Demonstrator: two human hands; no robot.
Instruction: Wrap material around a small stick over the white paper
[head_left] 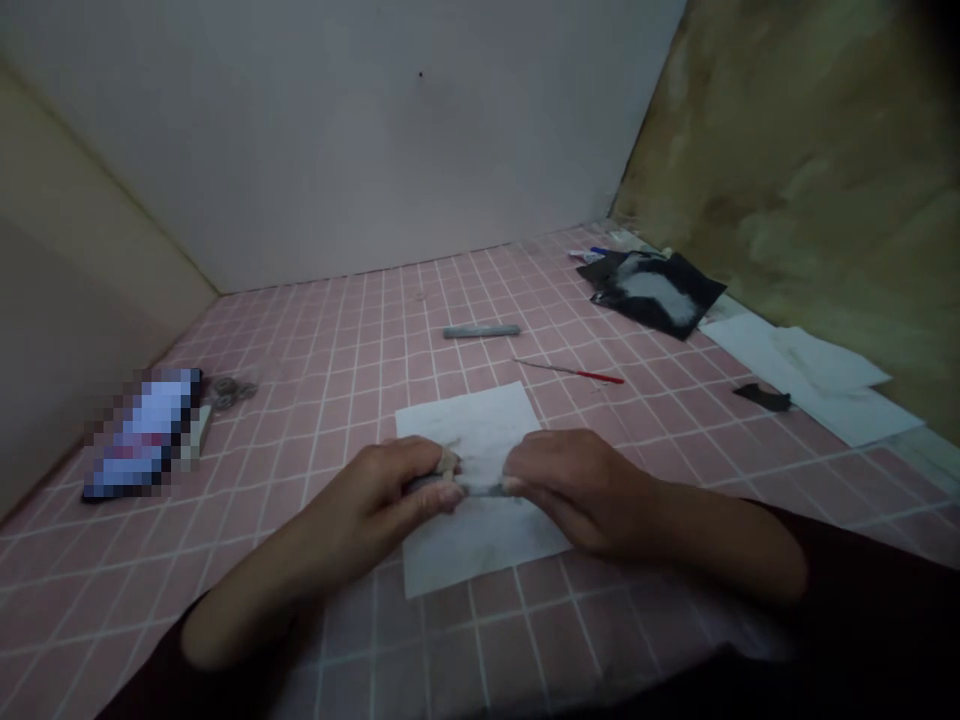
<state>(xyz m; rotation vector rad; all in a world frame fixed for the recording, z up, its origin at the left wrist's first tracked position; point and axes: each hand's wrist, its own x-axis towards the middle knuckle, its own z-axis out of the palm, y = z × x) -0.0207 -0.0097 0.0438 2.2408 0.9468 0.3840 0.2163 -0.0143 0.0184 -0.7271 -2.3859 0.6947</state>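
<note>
My left hand (401, 485) pinches a small beige piece (448, 462) between thumb and fingers; its exact kind is too small to make out. Between the hands runs a thin grey bar (484, 491), with the beige piece close against it at the left. The fingers of my right hand (574, 490) are closed round the bar's right end. Under both hands lies a white sheet of paper (442, 560) with grey smudges and dust. Beyond the paper is a red-handled needle file (600, 377), and farther back another grey bar (481, 331).
A phone (146, 430), blurred out, leans at the left beside a small heap of greyish bits (229, 390). Dark sheets with white powder (652, 290), white papers (817, 380) and a black scrap (763, 397) lie at the right. Walls border the pink checked cloth (330, 350).
</note>
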